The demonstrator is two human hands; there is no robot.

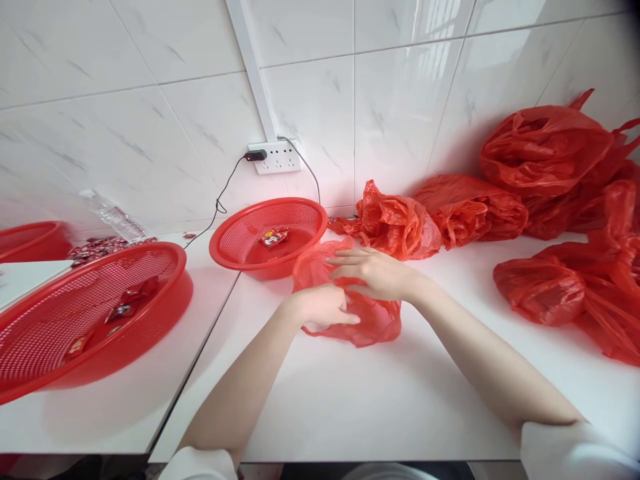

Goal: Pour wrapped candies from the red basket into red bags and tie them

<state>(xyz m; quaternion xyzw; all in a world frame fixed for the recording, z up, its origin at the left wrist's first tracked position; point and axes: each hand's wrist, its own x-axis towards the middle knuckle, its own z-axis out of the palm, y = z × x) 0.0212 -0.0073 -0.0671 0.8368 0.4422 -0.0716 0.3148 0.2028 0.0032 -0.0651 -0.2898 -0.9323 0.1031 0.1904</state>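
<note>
A thin red plastic bag (373,327) lies loosely spread on the white table, with both of my hands at it. My left hand (325,305) rests at the bag's near left part, partly inside or against it; its thumb and a finger are apart. Across the bag's far side reaches my right hand (367,269), its fingers stretched out and spread over the plastic. Just behind and left of the hands stands a red perforated basket (220,250) with a small red printed packet (274,237) in it.
Several full red bags (545,150) line the wall and the right side. A larger red basket (165,320) holding some packets stands at the left, near a plastic bottle (117,219) and a pile of packets (100,250). Cables run from a wall socket (280,159).
</note>
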